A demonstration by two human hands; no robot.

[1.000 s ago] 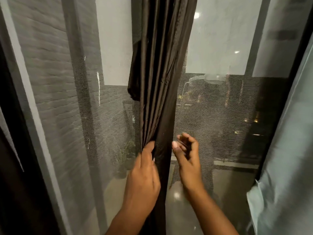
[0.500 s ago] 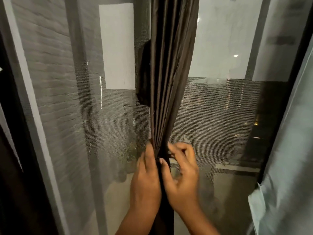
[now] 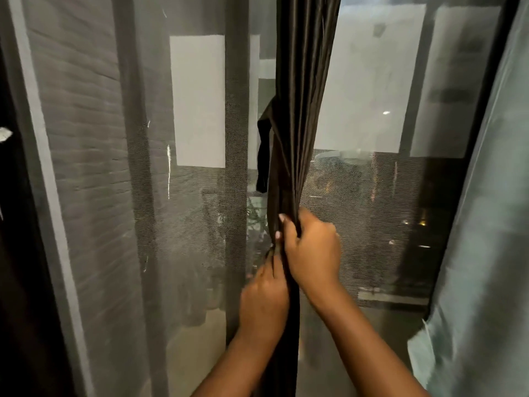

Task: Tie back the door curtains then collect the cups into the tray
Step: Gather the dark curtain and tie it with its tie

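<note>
**Bundle in hand, tie not yet made**

I had the dark curtain (image 3: 297,110) gathered into a tight rope of pleats at frame centre, hanging in front of the mesh screen (image 3: 189,224). My right hand (image 3: 312,247) was clenched round the bundle, thumb and fingers wrapped across the folds. My left hand (image 3: 264,299), just below at about seven o'clock from it, was against the same bundle, but I couldn't tell whether it gripped or only steadied. A loose dark strip (image 3: 263,156) dangled at eleven o'clock from the right hand, possibly the tie-back.

The risks, as I judged them: slick fabric could slide out of the fist if I reached for that strip one-handed, and the pleats would fan open. A hard tug might strain the rail above, out of view. The pale curtain (image 3: 486,224) at three o'clock hung untied; cups and tray were nowhere in sight.
</note>
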